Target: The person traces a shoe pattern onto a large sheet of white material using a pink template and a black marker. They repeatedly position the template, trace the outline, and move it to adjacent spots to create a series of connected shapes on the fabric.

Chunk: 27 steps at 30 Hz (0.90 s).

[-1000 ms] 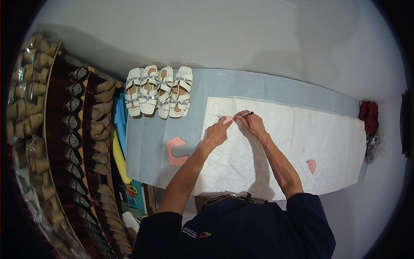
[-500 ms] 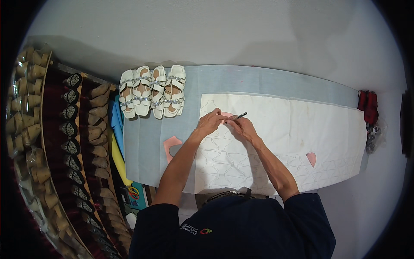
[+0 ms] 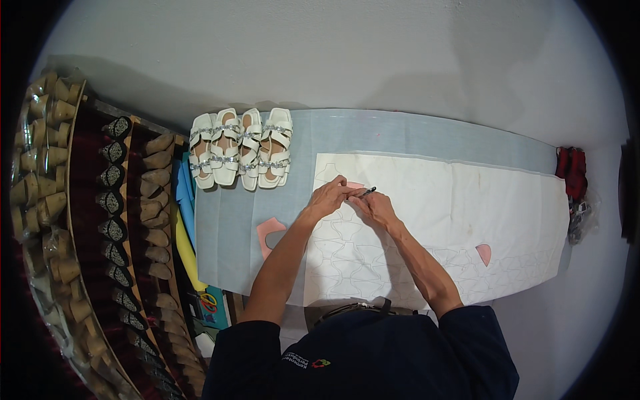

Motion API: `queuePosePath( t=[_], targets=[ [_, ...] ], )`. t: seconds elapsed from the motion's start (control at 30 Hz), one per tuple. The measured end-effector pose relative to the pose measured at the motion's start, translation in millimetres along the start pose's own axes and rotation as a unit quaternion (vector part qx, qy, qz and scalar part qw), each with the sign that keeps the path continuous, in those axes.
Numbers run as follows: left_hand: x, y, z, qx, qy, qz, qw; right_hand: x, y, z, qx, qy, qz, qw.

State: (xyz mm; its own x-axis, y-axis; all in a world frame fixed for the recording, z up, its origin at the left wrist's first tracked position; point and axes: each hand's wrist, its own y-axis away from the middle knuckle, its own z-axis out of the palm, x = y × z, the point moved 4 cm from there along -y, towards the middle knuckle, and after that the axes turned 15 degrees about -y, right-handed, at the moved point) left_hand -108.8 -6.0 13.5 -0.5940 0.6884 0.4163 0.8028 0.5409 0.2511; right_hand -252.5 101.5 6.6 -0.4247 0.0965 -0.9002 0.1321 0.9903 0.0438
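Observation:
A large white sheet [image 3: 453,207] drawn with rows of curved outlines lies on the table. My right hand [image 3: 379,208] pinches a dark pen [image 3: 367,192], its tip hidden low among the fingers, over the sheet's upper left part. Close beside it, the bent fingers of my left hand [image 3: 328,199] press a pink pattern piece [image 3: 356,185] onto the sheet. Most of that piece is covered by my hands, which nearly touch. Left of my left forearm lies another pink pattern piece [image 3: 264,235], partly under a grey one [image 3: 276,239]. A small pink wedge-shaped piece [image 3: 483,254] rests farther right on the sheet.
White strappy sandals [image 3: 241,148] stand at the table's back left. Racks of wooden shoe lasts [image 3: 157,179] and dark patterned shoe parts [image 3: 114,175] line the left side. Blue and yellow rolls [image 3: 185,253] and scissors [image 3: 209,303] are beside the table. A red-black item [image 3: 572,171] sits at the right end.
The whole view has shifted slightly, so the table appears a little lower. The pen lies more level and my hands are slightly closer together, still at the same pink piece.

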Motion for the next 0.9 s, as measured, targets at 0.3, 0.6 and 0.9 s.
queuePosePath(
  t=[0.3, 0.6, 0.9],
  targets=[
    [-11.3, 0.0, 20.1, 0.024, -0.010, 0.006, 1.000, -3.6, -1.2, -17.3, -0.037, -0.001, 0.018, 0.999],
    [-9.3, 0.4, 19.1, 0.034, -0.008, 0.006, 0.999, 2.4, -4.1, -19.3, -0.024, -0.034, 0.029, 0.999],
    [-9.1, 2.0, 18.1, 0.028, 0.008, -0.004, 1.000, 10.2, -18.6, -32.5, 0.022, -0.010, 0.029, 0.999]
  ],
)
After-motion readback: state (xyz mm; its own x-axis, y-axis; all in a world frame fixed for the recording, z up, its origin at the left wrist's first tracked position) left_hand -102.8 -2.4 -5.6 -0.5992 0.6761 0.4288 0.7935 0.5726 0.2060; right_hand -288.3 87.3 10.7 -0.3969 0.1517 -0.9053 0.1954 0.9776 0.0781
